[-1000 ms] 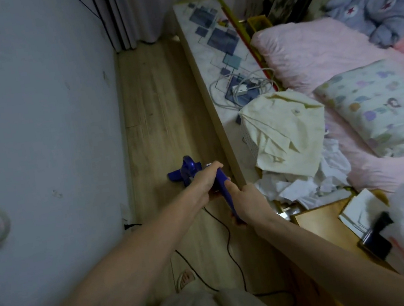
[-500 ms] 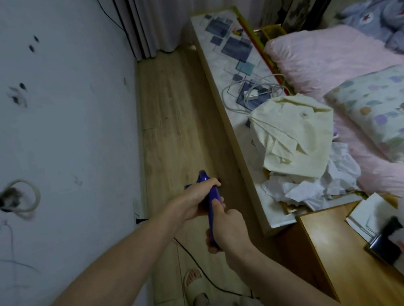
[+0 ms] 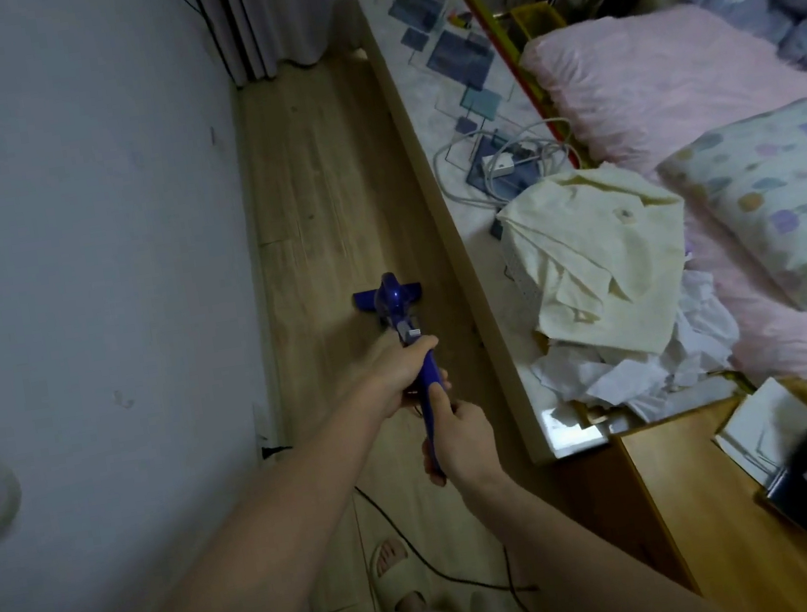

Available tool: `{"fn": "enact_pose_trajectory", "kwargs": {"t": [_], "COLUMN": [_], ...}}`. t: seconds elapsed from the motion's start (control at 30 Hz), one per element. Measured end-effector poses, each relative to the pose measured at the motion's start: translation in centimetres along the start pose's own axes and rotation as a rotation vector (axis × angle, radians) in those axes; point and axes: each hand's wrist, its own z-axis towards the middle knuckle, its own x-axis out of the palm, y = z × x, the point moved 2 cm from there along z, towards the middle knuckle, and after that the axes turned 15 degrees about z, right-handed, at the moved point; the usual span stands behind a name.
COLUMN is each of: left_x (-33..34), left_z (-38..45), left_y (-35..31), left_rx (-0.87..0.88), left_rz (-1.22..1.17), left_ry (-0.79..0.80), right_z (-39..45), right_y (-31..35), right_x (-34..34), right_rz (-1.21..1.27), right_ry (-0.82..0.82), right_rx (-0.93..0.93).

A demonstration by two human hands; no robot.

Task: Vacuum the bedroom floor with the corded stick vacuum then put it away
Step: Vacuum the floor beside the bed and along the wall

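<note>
1. Wooden floor [image 3: 320,172] runs as a narrow strip between a pale wall [image 3: 72,248] on the left-hand side and a long low ledge [image 3: 431,187] on the right-hand side; the person stands at its near end.
2. Both hands wrap the blue handle of the stick vacuum [image 3: 399,306]: the left hand [image 3: 403,370] curled round it further forward, the right hand [image 3: 458,435] gripping just behind, thumb laid along the shaft.
3. Ahead of the hands, the vacuum's floor head lies flat on the boards, roughly midway between wall and ledge.
4. Behind the hands, the black cord [image 3: 409,548] trails across the floor past a sandalled foot [image 3: 395,574]. A backward step could catch the loop and trip the person or jerk the plug, which seems to sit low on the wall.
5. Right of the hands, a cream cloth [image 3: 592,258], crumpled papers [image 3: 623,373] and white cables [image 3: 500,162] lie on the ledge, the papers reaching its floor-side edge. An elbow or the handle swinging that way could knock them down, and the nozzle might swallow paper.
6. No brand, label or legible writing shows anywhere.
</note>
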Motion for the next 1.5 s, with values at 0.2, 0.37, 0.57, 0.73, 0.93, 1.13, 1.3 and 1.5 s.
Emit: {"fn": "enact_pose_trajectory", "kwargs": {"t": [0.2, 0.37, 0.57, 0.73, 0.93, 1.13, 1.3, 1.5], "left_x": [-2.4, -4.2, -4.4, -2.5, 0.1, 2.6, 4.4, 4.4], "left_z": [5.2, 8.8, 10.3, 8.6, 4.5, -0.4, -5.0, -8.1], "left_y": [-3.5, -5.3, -6.1, -6.2, -6.1, -5.0, -3.6, -2.0], "left_rx": [0.005, -0.001, -0.045, -0.066, -0.033, 0.016, 0.006, -0.028], "left_rz": [0.028, 0.023, -0.033, -0.123, -0.163, -0.176, -0.131, -0.052], "left_ry": [-0.032, -0.026, 0.019, 0.077, 0.093, 0.07, 0.104, 0.146], "right_z": [5.9, 10.1, 11.9, 10.1, 5.4, 0.1, -4.7, -8.2], "right_y": [2.5, 3.8, 4.4, 5.2, 6.0, 6.2, 5.3, 3.6], "right_x": [2.5, 4.2, 3.5, 1.1, -1.6, -4.1, -5.4, -5.1], "right_rz": [-0.038, -0.093, -0.169, -0.212, -0.181, -0.102, 0.034, 0.175], "right_ry": [-0.048, -0.037, -0.035, -0.039, -0.055, -0.079, -0.082, -0.038], "right_rx": [-0.005, 0.004, -0.034, -0.063, -0.072, -0.039, 0.099, 0.12]}}
